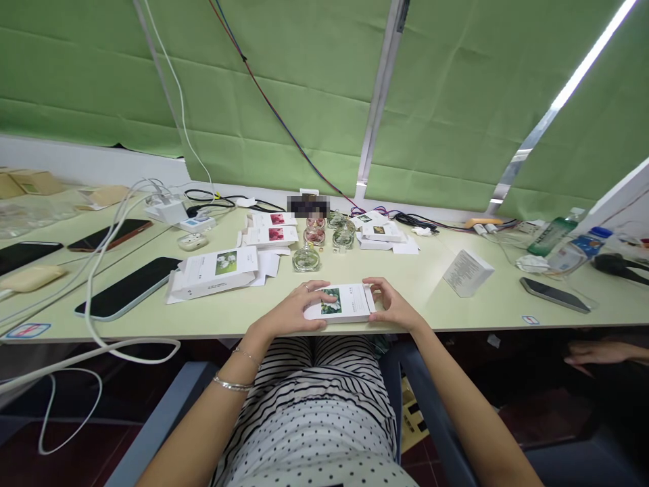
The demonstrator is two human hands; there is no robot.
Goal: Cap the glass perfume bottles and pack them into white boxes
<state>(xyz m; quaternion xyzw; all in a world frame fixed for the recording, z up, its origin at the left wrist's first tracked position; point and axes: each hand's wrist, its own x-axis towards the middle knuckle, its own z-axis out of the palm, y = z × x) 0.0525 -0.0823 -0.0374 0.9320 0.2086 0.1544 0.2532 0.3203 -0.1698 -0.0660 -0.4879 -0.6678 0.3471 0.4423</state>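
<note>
A white carton with a flower picture [349, 302] lies flat near the table's front edge, between my two hands. My left hand [299, 308] is closed around its left end, fingers over the top by the picture and thumb along the front side. At the right end, my right hand [390, 304] pinches the carton's end flap between thumb and fingers. Just beyond sits a round clear glass bottle [306, 260] with a yellowish tint. Behind it stand pink glass bottles [314, 233] and greenish glass bottles [343, 235].
Left of me lie a larger flower-print carton [218, 272], a phone [129, 289] and white cables [91, 297]. White cartons with red pictures [274, 234] and more cartons [384, 232] flank the bottles. To the right are an upright white box [467, 272], another phone [554, 295] and a green bottle [555, 232].
</note>
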